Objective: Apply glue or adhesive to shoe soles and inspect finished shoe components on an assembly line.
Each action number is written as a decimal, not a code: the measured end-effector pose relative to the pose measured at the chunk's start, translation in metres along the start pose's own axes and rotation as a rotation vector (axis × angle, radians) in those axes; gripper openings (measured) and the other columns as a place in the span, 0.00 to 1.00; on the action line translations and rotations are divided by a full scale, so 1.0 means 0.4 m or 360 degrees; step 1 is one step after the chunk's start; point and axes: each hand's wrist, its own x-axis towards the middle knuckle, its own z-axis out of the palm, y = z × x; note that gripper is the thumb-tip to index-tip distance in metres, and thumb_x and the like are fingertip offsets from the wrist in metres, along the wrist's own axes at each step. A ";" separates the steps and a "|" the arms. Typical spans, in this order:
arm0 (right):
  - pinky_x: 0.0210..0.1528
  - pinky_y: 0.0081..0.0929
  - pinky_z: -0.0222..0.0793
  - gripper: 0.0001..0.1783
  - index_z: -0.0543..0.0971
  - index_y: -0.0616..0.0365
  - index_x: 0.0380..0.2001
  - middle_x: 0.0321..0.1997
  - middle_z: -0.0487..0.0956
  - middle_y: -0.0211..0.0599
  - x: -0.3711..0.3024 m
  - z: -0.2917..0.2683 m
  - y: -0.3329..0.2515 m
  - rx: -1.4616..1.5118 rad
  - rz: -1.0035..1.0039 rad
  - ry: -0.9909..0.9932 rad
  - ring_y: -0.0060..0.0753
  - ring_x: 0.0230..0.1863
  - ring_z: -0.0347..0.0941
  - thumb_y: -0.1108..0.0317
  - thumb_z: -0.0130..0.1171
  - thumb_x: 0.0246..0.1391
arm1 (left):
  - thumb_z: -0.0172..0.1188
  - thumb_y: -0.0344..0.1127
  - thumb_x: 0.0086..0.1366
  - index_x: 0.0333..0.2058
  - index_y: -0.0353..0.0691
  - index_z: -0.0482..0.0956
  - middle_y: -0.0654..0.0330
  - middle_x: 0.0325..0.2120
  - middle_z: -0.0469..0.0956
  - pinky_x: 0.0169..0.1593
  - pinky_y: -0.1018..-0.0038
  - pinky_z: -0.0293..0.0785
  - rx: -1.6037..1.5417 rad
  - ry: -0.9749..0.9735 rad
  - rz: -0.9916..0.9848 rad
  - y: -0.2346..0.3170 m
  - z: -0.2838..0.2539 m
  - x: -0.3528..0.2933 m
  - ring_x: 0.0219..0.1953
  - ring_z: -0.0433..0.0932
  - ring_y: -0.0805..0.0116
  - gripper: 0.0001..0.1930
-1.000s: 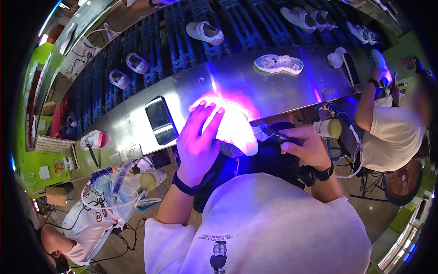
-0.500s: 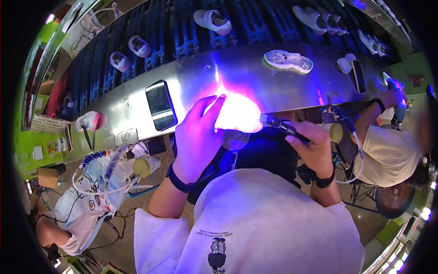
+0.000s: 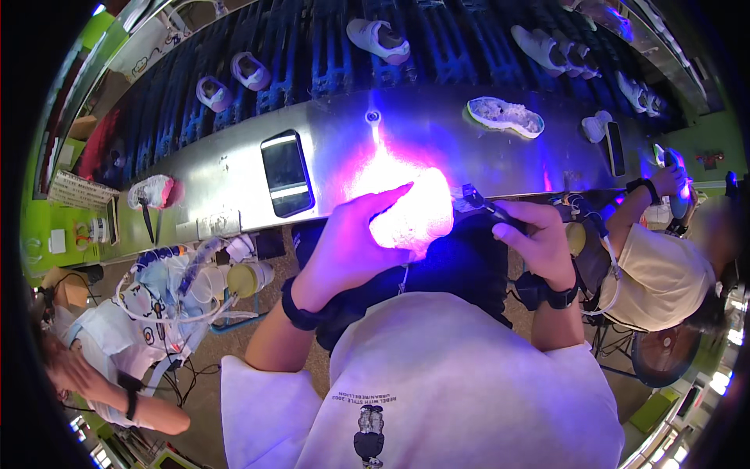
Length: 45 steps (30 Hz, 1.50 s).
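My left hand [image 3: 344, 248] is closed round a pale, rounded shoe [image 3: 428, 211] in front of the bench edge; strong white and pink glare washes out its detail. In my right hand [image 3: 543, 241] is a black-handled brush [image 3: 494, 212], pinched between thumb and fingers. Its pale tip points left and lies close to the shoe's right side; whether they touch I cannot tell. Beyond my hands on the metal bench [image 3: 422, 141] lies a dark phone [image 3: 287, 173]. Farther right sits a pale shoe sole [image 3: 506, 116] with a rough white inside.
Behind the bench runs a dark roller conveyor [image 3: 305, 55] carrying several pale shoes [image 3: 378, 41]. A pink-and-white shoe piece [image 3: 150, 191] lies at the bench's left end. Co-workers sit at both sides, one in a beige shirt [image 3: 652, 262] at right. A second phone [image 3: 616, 148] rests near that person.
The shoe has tilted and come nearer to me, with my left hand now around its lower left side. The brush tip has shifted slightly right. At left, a co-worker's forearm has come into view.
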 end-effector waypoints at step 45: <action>0.51 0.25 0.75 0.19 0.83 0.63 0.52 0.44 0.87 0.41 -0.018 -0.025 0.021 0.0129 0.0219 -0.0179 0.24 0.44 0.80 0.71 0.69 0.58 | 0.69 0.33 0.66 0.54 0.33 0.78 0.63 0.44 0.82 0.52 0.74 0.76 -0.1075 -0.0006 -0.0520 0.014 0.074 0.010 0.47 0.79 0.75 0.21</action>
